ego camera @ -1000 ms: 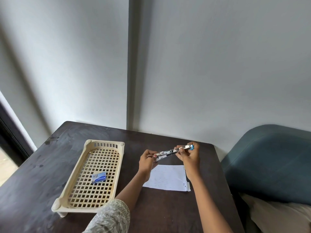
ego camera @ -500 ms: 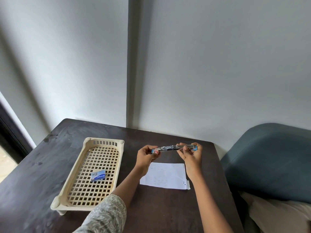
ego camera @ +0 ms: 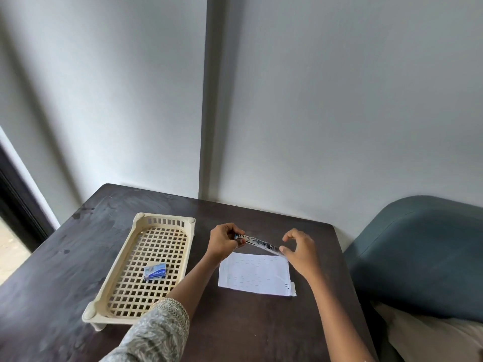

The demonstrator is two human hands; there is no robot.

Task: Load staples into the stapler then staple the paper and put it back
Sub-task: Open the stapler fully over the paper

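Observation:
A slim metal stapler with blue ends hangs in the air above the far edge of the white paper. My left hand grips its left, blue end. My right hand pinches its right end with the thumb, while the other fingers are lifted and spread. The stapler slopes down to the right. The paper lies flat on the dark table under both hands. A small blue staple box rests in the cream basket to the left.
The cream lattice basket stands left of my left forearm. A grey wall runs close behind the table's far edge. A blue-grey padded chair stands at the table's right side. A dark door frame is at the far left.
The stapler has tipped from sloping up to the right, through level, to sloping down to the right. My right hand's fingers have lifted and spread off it.

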